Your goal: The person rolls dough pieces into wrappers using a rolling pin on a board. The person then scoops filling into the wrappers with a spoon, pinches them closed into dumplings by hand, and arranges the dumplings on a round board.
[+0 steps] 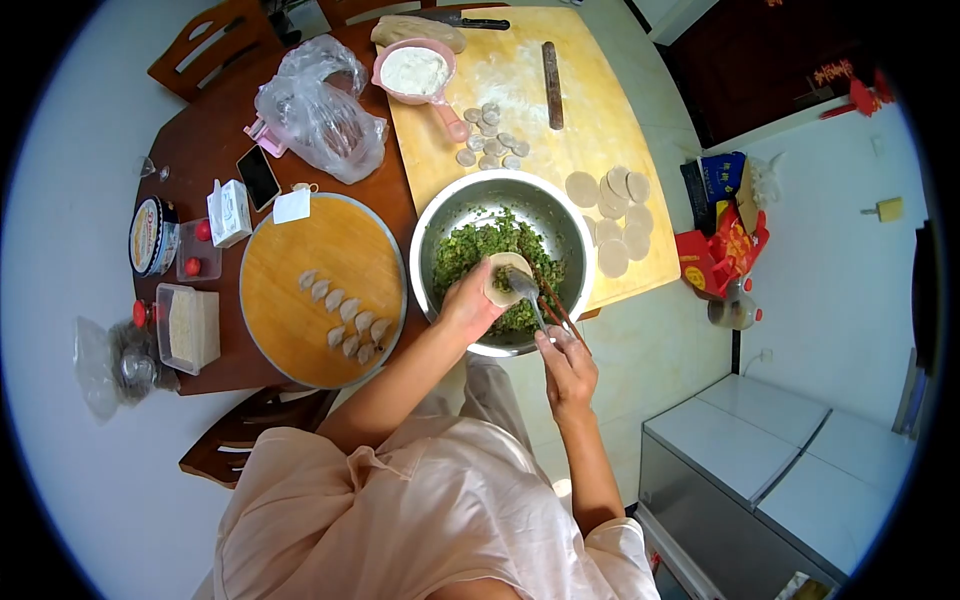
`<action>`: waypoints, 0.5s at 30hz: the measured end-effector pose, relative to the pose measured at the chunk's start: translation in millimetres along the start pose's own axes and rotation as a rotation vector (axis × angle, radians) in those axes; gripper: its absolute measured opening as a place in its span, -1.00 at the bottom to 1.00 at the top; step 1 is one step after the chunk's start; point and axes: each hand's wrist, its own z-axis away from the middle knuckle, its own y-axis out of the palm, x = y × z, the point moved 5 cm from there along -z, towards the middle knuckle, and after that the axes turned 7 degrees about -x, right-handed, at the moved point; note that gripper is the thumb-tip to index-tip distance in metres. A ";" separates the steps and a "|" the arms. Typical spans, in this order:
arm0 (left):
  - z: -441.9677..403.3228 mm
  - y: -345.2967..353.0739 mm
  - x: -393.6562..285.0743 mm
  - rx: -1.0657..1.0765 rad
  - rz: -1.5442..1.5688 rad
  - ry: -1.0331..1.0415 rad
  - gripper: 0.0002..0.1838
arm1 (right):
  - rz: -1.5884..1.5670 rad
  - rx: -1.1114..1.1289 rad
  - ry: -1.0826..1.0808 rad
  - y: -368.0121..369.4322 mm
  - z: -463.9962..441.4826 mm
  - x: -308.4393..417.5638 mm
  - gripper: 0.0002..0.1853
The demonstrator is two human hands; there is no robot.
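Observation:
Over the near part of a steel bowl point(575, 225) of chopped green filling point(480, 240), my left hand point(470, 305) holds a round dough wrapper point(496, 290). My right hand point(567, 370) grips a metal spoon point(538, 308), whose bowl end rests on the wrapper with some filling there. Reddish-brown chopsticks point(565, 312) lean in the bowl beside the spoon. Left of the bowl, several folded dumplings point(348, 309) sit on a round wooden board point(275, 290). Flat wrappers point(612, 257) lie to the right of the bowl, on a pale wooden board point(655, 270).
Behind the bowl are small dough pieces point(490, 145), a rolling pin point(552, 85), a pink flour scoop point(415, 72), a dough lump point(425, 33) and a knife point(480, 23). A plastic bag point(330, 110), phone point(258, 178) and containers point(188, 325) stand on the left.

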 end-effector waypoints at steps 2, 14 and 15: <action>0.0 0.6 -0.5 0.041 -0.014 0.014 -0.61 | -0.015 -0.001 0.041 -1.1 -4.8 -0.5 -0.65; 14.7 4.8 -7.3 0.000 0.029 -0.002 -0.59 | -0.095 -0.020 0.145 7.4 16.9 -0.2 -0.65; 14.4 5.1 -8.1 0.024 0.029 0.006 -0.59 | -0.204 -0.058 0.210 4.5 16.4 -1.0 -0.66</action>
